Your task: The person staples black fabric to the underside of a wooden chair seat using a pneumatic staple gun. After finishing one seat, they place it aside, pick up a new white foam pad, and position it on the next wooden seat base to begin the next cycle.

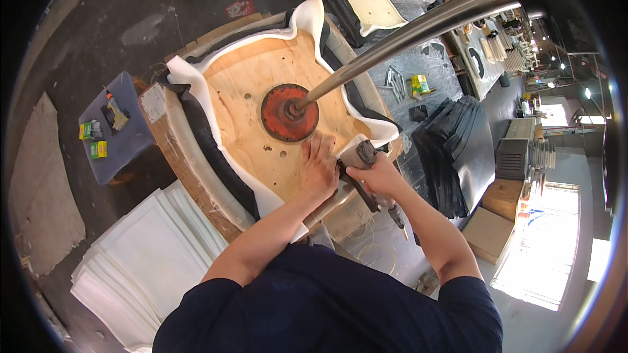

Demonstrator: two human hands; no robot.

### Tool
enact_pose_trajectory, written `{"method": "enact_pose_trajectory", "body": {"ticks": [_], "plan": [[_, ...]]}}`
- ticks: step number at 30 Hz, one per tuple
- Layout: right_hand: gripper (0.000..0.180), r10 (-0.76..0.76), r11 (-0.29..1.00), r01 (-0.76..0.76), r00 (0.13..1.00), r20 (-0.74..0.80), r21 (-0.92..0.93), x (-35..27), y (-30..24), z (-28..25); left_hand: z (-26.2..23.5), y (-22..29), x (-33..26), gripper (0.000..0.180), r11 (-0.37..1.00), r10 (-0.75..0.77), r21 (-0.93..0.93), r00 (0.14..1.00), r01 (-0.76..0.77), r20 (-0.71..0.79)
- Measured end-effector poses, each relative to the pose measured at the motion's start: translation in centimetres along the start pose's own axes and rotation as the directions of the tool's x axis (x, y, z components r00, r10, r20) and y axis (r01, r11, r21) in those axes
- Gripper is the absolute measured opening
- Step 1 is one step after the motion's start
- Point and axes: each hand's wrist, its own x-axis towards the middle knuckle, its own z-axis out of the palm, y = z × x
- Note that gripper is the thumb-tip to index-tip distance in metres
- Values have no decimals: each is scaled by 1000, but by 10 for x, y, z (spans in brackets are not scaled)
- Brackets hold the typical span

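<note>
Metal pole (418,29) above bare plywood (245,95)

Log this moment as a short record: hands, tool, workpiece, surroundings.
left hand: flat on the wooden seat base, by the white foam edge
right hand: gripping a staple gun, nose at the foam edge
workpiece: upturned seat, red plate at centre with a metal post
black cover: folded around the seat rim, under the foam
surroundings: stack of white sheets lower left, black pieces at right
</note>
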Motion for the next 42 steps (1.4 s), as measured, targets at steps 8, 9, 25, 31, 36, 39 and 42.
{"method": "enact_pose_trajectory", "body": {"ticks": [8,9,25,31,36,39,42], "plan": [[35,-53,998,54,998,-32,39,4,1,-1,-9,-5,-9,20,999,31,21,998,-32,59],[35,-51,997,52,998,-23,52,5,3,-4,-10,-4,-9,20,1000,18,14,997,-19,78],[37,-54,998,54,998,12,-39,-5,-16,6,-12,-9,-10,22,999,-8,49,993,2,115],[36,-51,998,49,998,39,43,-4,0,1,-20,-6,-21,24,995,-56,89,989,44,139],[37,-42,999,42,996,75,-11,-6,12,14,-22,-2,-23,20,993,-107,54,983,100,149],[36,-14,998,16,999,36,-59,-7,-4,20,-21,-4,-24,19,994,-98,59,989,92,111],[37,-36,997,39,999,40,-70,-7,-16,18,-22,-7,-21,20,994,-82,84,990,73,116]]}}
